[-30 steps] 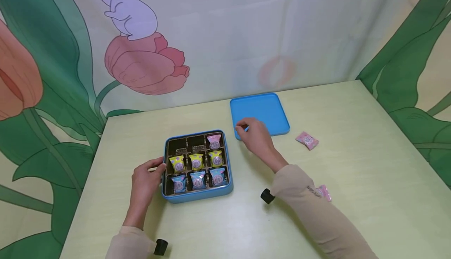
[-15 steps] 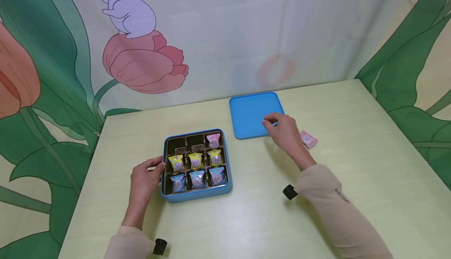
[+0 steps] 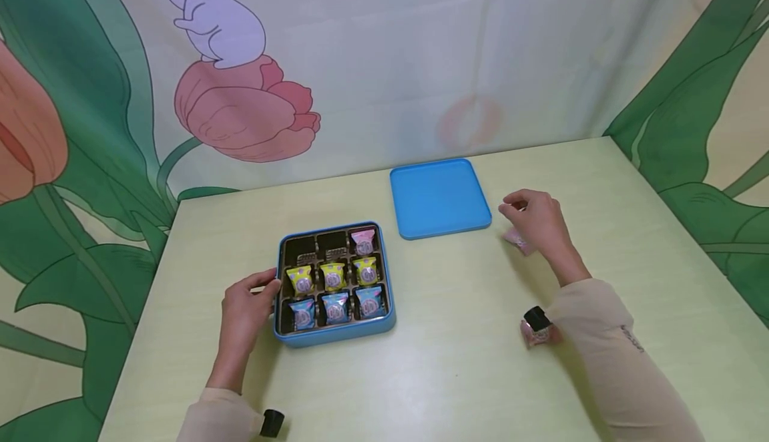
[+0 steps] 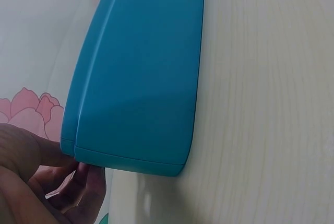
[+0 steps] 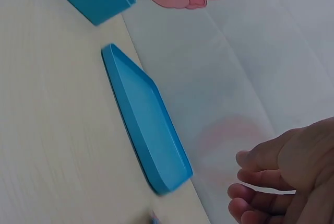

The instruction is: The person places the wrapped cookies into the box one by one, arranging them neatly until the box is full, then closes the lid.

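My left hand (image 3: pixel 246 308) holds the left side of a blue square tin (image 3: pixel 336 335); in the left wrist view, the thumb is at the rim and the fingers bend against the side. The tin's dark divided insert carries blue wrapped candies (image 3: pixel 336 307) in front, yellow ones (image 3: pixel 333 276) in the middle row, and one pink candy (image 3: pixel 363 242) at back right. Two back compartments are bare. Over a loose pink wrapped candy (image 3: pixel 518 240), my right hand (image 3: pixel 541 225) hovers with loosely bent fingers and nothing between them; it partly hides that candy.
A blue lid (image 3: pixel 441 198) lies behind and to the right of the tin, near the table's back edge. Another pink candy (image 3: pixel 539 336) lies under the right forearm, partly covered by a black wrist device (image 3: pixel 537 318). A printed curtain (image 3: pixel 384 61) stands behind the table.
My right hand has moved right, from over the lid's front-left corner to above the loose pink candy. My left hand and the tin have stayed in place.
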The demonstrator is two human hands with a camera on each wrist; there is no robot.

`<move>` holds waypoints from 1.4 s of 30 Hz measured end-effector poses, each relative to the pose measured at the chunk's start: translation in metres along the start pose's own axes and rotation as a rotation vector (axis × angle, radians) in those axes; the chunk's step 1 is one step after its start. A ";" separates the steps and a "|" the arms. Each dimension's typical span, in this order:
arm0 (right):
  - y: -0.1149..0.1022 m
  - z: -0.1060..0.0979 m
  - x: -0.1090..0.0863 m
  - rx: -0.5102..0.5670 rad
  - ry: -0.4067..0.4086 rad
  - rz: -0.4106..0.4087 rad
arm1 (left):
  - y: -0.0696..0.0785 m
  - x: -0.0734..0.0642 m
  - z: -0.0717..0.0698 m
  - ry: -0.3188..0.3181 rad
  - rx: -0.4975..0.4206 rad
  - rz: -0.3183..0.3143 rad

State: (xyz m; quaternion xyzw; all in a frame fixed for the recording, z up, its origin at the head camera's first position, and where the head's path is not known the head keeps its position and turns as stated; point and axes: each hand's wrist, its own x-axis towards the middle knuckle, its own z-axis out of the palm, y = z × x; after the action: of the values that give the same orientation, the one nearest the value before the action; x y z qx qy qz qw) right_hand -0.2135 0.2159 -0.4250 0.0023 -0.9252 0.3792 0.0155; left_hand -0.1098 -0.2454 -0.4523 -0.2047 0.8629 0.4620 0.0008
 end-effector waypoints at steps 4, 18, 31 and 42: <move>0.012 -0.008 0.003 -0.028 -0.062 0.060 | -0.001 0.000 0.000 -0.010 -0.004 -0.006; 0.040 -0.010 0.006 -0.113 -0.198 0.155 | -0.001 0.001 0.000 -0.020 -0.016 -0.018; 0.048 -0.005 0.005 -0.159 -0.255 0.160 | -0.002 0.001 0.001 -0.015 -0.015 -0.009; 0.049 -0.002 0.007 -0.174 -0.264 0.151 | -0.003 0.001 0.001 -0.022 -0.011 -0.009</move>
State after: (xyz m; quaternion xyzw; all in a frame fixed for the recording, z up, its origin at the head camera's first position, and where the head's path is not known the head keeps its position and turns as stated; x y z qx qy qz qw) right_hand -0.2216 0.2526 -0.4580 -0.0188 -0.9461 0.2941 -0.1347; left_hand -0.1099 -0.2468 -0.4554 -0.2037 0.8593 0.4690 0.0113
